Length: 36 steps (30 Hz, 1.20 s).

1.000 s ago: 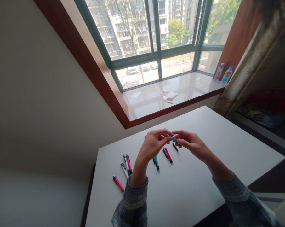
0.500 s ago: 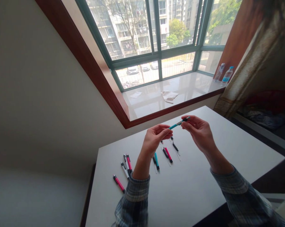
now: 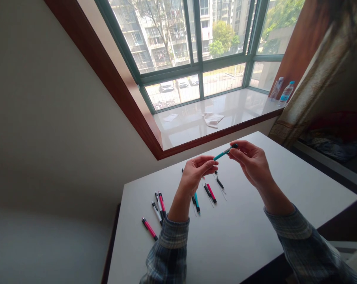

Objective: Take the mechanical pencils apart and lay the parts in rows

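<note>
Holding a teal pen (image 3: 222,153) above the white table (image 3: 255,232), both hands meet near the middle of the view. The right hand (image 3: 251,163) pinches the pen's dark upper end between thumb and fingertips, the other fingers curled loosely beneath. The left hand (image 3: 196,173) closes thumb and forefinger on the pen's lower end, at about 8 o'clock from the right hand. The pen slants up toward 2 o'clock, clear of the tabletop.

Under the hands, pens and pen parts lie on the table. A pink pen (image 3: 211,193) and a black piece (image 3: 207,191) lie side by side at about 5 o'clock from the left hand, with a short black piece (image 3: 219,183) just beyond them. A teal pen part (image 3: 197,202) lies partly behind the left wrist. At about 8 o'clock from that wrist lie a pink and black pen (image 3: 161,204) and a white pen (image 3: 156,212), close together, and a second pink pen (image 3: 149,228) lies apart nearer the table's left edge.

At 12 o'clock the window sill (image 3: 240,110) bears a crumpled cloth (image 3: 213,119), and two water bottles (image 3: 281,91) stand at its far right end.
</note>
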### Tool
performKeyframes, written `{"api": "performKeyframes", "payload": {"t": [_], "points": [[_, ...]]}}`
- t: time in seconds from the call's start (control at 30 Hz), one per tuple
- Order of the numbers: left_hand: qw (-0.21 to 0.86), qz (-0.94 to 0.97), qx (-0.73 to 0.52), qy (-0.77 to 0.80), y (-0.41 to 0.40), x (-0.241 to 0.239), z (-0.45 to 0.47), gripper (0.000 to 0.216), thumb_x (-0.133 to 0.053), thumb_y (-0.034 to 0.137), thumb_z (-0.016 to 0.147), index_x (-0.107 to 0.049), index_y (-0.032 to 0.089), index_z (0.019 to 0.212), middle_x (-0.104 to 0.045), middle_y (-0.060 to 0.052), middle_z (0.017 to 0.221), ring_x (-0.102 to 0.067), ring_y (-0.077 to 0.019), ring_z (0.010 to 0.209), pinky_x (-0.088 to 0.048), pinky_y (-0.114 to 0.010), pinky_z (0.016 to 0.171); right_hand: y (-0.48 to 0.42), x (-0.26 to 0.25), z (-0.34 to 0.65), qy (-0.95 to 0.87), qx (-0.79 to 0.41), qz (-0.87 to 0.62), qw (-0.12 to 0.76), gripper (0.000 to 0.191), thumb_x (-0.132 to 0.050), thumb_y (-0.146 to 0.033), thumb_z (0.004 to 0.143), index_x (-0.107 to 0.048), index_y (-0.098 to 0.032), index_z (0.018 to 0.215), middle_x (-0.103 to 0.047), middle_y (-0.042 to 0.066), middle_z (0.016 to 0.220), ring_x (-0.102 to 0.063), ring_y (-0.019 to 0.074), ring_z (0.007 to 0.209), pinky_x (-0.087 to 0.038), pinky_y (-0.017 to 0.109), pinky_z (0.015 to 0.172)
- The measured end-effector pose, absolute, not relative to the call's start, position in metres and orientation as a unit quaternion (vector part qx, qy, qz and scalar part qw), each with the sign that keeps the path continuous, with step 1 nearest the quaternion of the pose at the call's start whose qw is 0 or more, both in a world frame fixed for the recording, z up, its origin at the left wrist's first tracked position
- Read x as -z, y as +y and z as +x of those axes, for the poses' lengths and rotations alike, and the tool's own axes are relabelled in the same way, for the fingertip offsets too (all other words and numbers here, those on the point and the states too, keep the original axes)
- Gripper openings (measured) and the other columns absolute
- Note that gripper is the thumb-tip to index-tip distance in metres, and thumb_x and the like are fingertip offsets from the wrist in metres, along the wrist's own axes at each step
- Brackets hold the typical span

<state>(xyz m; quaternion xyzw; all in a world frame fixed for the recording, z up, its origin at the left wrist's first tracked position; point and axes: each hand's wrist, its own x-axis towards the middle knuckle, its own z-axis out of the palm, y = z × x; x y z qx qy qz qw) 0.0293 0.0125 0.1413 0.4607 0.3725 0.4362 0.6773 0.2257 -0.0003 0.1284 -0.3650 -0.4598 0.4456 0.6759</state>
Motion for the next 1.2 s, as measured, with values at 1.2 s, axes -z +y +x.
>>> {"api": "performKeyframes", "payload": {"t": [1.2], "points": [[0.54, 0.567, -0.46, 0.418, 0.017, -0.155, 0.017, 0.03, -0.082, 0.042, 0.08, -0.077, 0.016, 0.094, -0.075, -0.006, 0.085, -0.066, -0.0153, 0.075, -0.053, -0.029, 0.075, -0.04, -0.005, 0.25, -0.644, -0.251, -0.688, 0.221, 0.016, -0.064, -0.037, 0.087, -0.072, -0.023, 0.085, -0.074, 0.001, 0.073, -0.067, 0.0187, 0.068, -0.042, 0.03, 0.067]]}}
